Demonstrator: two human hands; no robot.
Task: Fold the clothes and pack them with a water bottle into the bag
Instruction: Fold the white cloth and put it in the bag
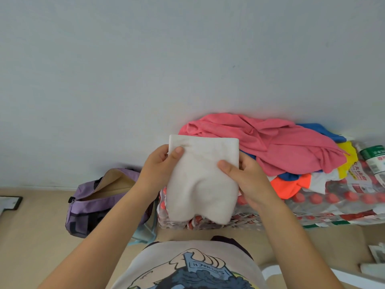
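Note:
I hold a folded white cloth (203, 180) up in front of me with both hands. My left hand (160, 165) grips its left edge, thumb on the front. My right hand (248, 178) grips its right edge, thumb on the front too. A purple bag (87, 207) stands open on the floor at the lower left, its tan lining showing. A pile of clothes lies behind the cloth: a pink garment (270, 142) on top, with blue (320, 130), orange (291, 186) and yellow (348, 161) pieces under it. A water bottle (375, 161) with a green label lies at the far right.
The clothes rest on shrink-wrapped packs of red-capped bottles (333, 203) against a pale wall. A light blue frame (145, 232) stands between the bag and the packs. The floor is beige; a dark-edged flat object (10, 203) lies at the far left.

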